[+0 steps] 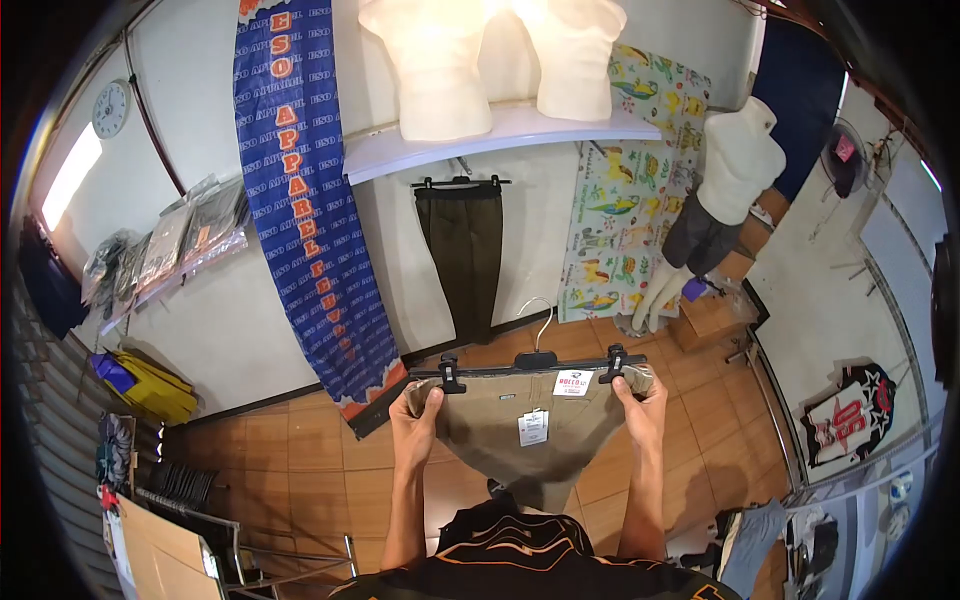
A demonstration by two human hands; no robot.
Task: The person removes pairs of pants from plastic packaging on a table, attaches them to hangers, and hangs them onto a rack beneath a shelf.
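Note:
A pair of olive-brown pants (575, 435) hangs by its waistband from a black clip hanger (535, 360) with a metal hook. My left hand (413, 425) pinches the left corner of the waistband, right beside one clip. At the other end my right hand (643, 405) grips the right corner, thumb on the cloth just below the second clip. A white and red label (573, 383) sits at the waistband, and a white tag (533, 428) lies lower on the cloth. The lower part of the pants is partly hidden by my black shirt (520, 550).
Ahead, dark trousers (460, 250) hang on the wall under a shelf (500, 145) bearing mannequin torsos. A blue banner (310, 200) stands left. At right are a mannequin (735, 165) and cardboard boxes (712, 322). Metal racks (290, 555) flank me near the bottom corners.

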